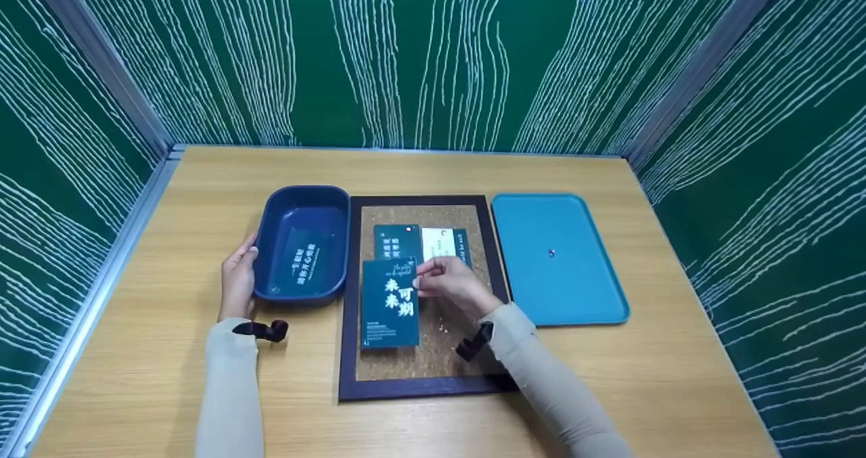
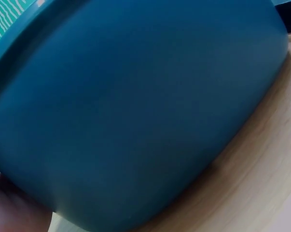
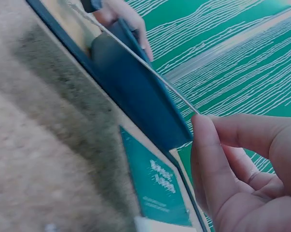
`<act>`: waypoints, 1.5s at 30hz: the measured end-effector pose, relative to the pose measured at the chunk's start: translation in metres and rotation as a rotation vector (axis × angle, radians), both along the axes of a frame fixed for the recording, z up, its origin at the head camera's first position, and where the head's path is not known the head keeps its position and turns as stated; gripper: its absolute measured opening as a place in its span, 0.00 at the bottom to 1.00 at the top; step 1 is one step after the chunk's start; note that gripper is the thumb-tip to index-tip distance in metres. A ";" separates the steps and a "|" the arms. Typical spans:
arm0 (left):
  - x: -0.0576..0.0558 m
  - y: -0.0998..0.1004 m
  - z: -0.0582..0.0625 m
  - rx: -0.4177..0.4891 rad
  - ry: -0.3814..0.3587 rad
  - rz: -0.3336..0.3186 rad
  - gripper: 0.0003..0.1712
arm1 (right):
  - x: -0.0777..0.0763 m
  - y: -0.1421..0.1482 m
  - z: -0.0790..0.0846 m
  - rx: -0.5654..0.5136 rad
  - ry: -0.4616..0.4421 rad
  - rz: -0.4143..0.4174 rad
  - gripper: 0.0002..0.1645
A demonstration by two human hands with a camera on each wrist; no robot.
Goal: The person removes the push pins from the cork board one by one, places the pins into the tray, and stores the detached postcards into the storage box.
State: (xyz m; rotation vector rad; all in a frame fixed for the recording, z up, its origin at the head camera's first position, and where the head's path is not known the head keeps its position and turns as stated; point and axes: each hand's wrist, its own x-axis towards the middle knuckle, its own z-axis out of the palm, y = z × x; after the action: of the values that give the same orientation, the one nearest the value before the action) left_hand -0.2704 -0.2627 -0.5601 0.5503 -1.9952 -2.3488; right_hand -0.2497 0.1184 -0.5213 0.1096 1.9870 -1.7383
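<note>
My right hand [image 1: 453, 282] pinches a dark green card [image 1: 390, 302] with white writing by its right edge, over the left part of a framed cork board [image 1: 433, 363]. In the right wrist view this card shows edge-on as a thin line. Behind it on the board lie another green card [image 1: 396, 238], partly covered, and a white-and-green card [image 1: 443, 241]. My left hand [image 1: 237, 275] rests against the outer left wall of a dark blue basin [image 1: 270, 208], its fingers along the side. A green card [image 1: 298, 262] lies inside the basin.
Right of the board lies a flat light-blue tray [image 1: 561, 289] holding a tiny object [image 1: 551, 253], too small to identify. Basin, board and tray stand side by side on a wooden table [image 1: 304, 390]. Green panels [image 1: 446, 59] with white wavy lines enclose the back and sides.
</note>
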 end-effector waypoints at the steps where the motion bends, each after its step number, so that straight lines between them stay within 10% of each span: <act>1: 0.000 0.000 0.000 0.001 0.000 -0.001 0.26 | -0.002 -0.001 0.002 0.001 0.001 -0.003 0.12; 24: 0.001 0.000 0.000 0.017 0.001 0.017 0.25 | -0.045 -0.047 0.036 -0.096 0.053 -0.096 0.14; 45: 0.001 0.001 0.001 0.024 0.007 0.007 0.25 | -0.070 -0.105 0.030 -0.166 0.074 -0.226 0.14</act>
State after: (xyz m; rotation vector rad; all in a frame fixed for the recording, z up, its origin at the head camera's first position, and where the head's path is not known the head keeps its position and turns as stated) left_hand -0.2692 -0.2621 -0.5588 0.5478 -1.9618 -2.3702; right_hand -0.3196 0.0136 -0.4915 0.2230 1.9343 -2.0704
